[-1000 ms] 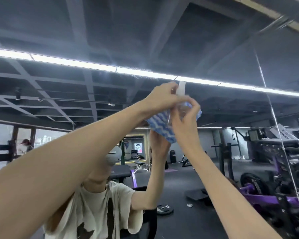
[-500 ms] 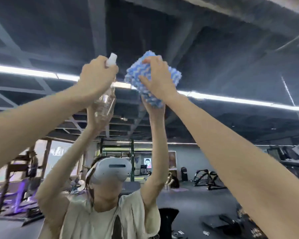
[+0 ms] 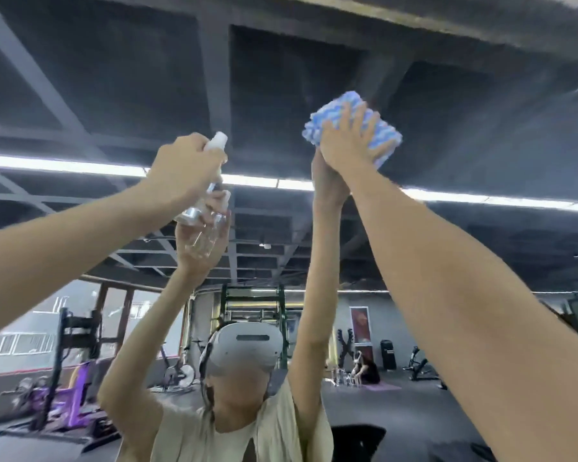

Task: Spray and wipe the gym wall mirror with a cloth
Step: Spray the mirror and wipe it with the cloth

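Head view: right hand presses wavy-striped folded cloth.

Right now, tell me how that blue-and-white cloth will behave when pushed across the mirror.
The cloth looks soft and floppy: it is folded into a thick pad, so it probably compresses. Its wavy weave likely drags on the mirror rather than slipping. The right hand pins it with flat, spread fingers, so it seems light.

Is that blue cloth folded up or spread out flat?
Folded. The cloth is a thick, compact pad, barely wider than the right hand pressing it to the mirror.
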A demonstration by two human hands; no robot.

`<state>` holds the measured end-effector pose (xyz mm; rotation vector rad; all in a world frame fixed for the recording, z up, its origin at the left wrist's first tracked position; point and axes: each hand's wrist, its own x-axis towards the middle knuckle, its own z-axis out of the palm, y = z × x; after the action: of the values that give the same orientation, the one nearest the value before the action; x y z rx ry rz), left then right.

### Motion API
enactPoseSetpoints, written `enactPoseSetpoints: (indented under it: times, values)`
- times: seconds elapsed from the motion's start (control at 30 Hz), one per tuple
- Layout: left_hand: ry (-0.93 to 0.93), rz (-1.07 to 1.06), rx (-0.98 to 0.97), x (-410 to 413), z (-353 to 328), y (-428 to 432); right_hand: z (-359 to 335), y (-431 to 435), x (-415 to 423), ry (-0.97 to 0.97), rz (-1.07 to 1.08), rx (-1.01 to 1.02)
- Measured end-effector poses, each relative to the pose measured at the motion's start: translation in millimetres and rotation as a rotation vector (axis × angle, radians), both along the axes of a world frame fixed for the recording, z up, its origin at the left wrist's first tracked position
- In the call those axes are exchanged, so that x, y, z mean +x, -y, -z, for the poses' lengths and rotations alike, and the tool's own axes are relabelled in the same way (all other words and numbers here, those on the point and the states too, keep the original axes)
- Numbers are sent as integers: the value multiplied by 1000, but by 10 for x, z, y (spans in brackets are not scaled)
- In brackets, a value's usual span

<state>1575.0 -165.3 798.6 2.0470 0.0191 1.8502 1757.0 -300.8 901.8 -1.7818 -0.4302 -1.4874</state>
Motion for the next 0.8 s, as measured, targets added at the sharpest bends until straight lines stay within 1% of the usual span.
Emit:
enactPoseSetpoints:
  times: [0.03,0.07,0.1,0.13,0.17,0.2,0.23,0.3,0.37,0.4,0.43,0.47,0.53,0.57,0.6,0.63,0.7,0.73,0.77,0.8]
  values:
    - [6,3,-4,10,-10,-5,21,-57,-80,23,-36,-44]
    - [11,4,-12,19,-26,-8,94,-207,-229,147,-42,-184]
    - [15,6,-20,25,-41,-1,202,-397,-367,301,-47,-378]
    - [29,4,-29,26,-60,2,334,-533,-497,410,-34,-555]
    - [41,2,-42,28,-83,12,341,-611,-480,482,-2,-667]
    - [46,2,-51,30,-107,22,263,-563,-421,503,49,-695]
    - [42,-3,-42,28,-146,30,116,-459,-313,461,105,-617]
    - [33,-14,-10,18,-259,23,-204,-208,-70,282,209,-367]
    - [35,-22,10,-23,-394,6,-456,-91,50,59,93,-95]
    - [31,-24,10,-40,-471,-18,-545,-141,-29,30,29,-49]
    - [22,-25,10,-36,-533,-32,-601,-254,-157,81,18,-104]
    - [11,-26,8,-30,-581,-52,-641,-395,-319,188,19,-235]
    - [8,-4,-21,-15,-702,-142,-784,-680,-565,412,26,-591]
    - [15,20,-43,-10,-755,-192,-886,-744,-596,458,29,-669]
    - [25,48,-64,-9,-800,-241,-1037,-742,-566,457,49,-634]
    - [40,70,-82,-6,-841,-280,-1184,-675,-500,395,49,-502]
    - [64,62,-81,-21,-902,-335,-1429,-455,-315,154,-15,-192]
    - [64,42,-63,-31,-910,-363,-1488,-385,-264,49,-31,-105]
    - [54,28,-42,-32,-915,-384,-1522,-394,-264,8,-18,-91]
    - [35,28,-25,-17,-916,-397,-1511,-457,-317,65,8,-141]
